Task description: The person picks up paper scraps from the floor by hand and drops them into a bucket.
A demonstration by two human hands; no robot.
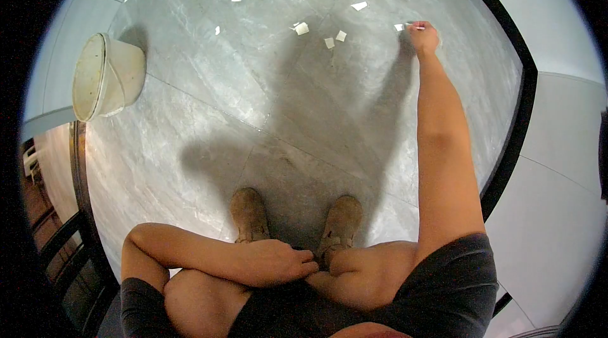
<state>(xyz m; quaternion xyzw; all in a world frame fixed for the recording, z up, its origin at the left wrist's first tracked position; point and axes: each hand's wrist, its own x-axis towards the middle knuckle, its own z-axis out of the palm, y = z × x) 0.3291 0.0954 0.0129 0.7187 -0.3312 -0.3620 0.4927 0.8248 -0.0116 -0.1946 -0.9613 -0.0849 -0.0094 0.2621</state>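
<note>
My right hand [424, 36] reaches far forward at the upper right, low over the grey floor, its fingers pinched on a small white piece [415, 26]. Just left of the fingertips lies another white scrap [398, 27]. My left hand [288, 262] rests in my lap between my thighs, fingers together and curled; whether it holds anything is hidden. Several white scraps are scattered over the floor ahead, among them a larger one [302, 29] near the middle and a pair of scraps [341, 36] beside it.
A whitish bucket [126, 75] stands at the left by the wall. Two brown boots [249, 214] are planted on the grey floor [190, 97] below me. A black edge strip [529, 84] curves along the right side. Dark rails [69, 262] show at the lower left.
</note>
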